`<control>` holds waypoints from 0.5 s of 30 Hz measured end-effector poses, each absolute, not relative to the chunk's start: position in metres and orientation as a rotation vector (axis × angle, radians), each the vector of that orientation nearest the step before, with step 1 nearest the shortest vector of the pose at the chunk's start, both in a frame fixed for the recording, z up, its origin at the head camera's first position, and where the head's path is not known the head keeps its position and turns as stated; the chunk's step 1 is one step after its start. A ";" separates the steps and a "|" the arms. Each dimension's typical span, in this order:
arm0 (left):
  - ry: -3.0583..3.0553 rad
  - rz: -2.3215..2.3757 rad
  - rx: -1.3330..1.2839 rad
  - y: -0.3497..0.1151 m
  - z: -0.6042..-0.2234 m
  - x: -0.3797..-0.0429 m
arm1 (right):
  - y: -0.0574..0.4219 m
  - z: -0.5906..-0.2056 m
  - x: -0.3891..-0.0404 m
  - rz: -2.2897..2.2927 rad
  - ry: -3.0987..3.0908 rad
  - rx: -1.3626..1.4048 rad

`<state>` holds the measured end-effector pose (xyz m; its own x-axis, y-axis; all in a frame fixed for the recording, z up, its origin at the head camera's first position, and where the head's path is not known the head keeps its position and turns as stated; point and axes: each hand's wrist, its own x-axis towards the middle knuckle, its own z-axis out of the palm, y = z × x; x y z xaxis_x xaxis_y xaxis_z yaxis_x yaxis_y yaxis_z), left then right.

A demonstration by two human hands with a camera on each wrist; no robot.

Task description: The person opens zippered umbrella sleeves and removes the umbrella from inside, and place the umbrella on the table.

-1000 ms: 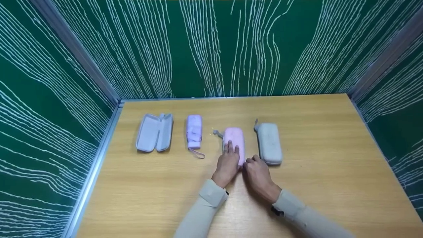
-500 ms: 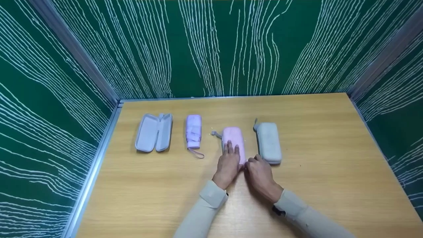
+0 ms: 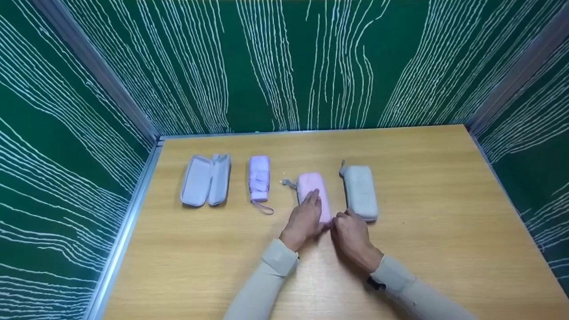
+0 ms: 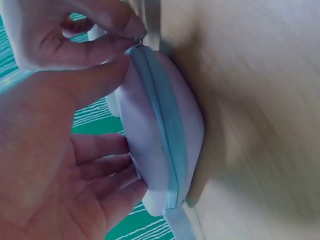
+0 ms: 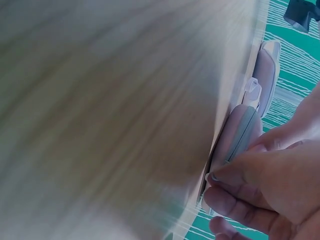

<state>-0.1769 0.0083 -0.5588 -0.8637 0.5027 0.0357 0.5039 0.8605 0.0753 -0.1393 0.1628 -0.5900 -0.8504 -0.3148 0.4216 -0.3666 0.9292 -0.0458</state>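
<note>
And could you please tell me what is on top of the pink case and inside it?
The left hand rests on top of the pink case; anything inside the case is covered and cannot be seen.

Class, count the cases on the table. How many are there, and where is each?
3. The open case lies leftmost, the pink case sits in the middle beneath the left hand, and the closed grey case is rightmost.
</note>
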 end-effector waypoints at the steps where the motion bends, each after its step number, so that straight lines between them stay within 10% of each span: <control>1: -3.007 -0.115 -0.811 0.009 -0.559 -0.176 | 0.163 -0.590 -0.139 0.175 -2.671 0.490; 15: -2.912 0.058 -0.678 0.024 -0.568 -0.169 | 0.166 -0.594 -0.133 0.232 -2.654 0.465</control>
<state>-0.1688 0.0241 -0.5681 -0.8864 0.4420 0.1373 0.4362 0.8970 -0.0719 -0.1331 0.1663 -0.5936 -0.8495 -0.2853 0.4439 -0.3581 0.9295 -0.0879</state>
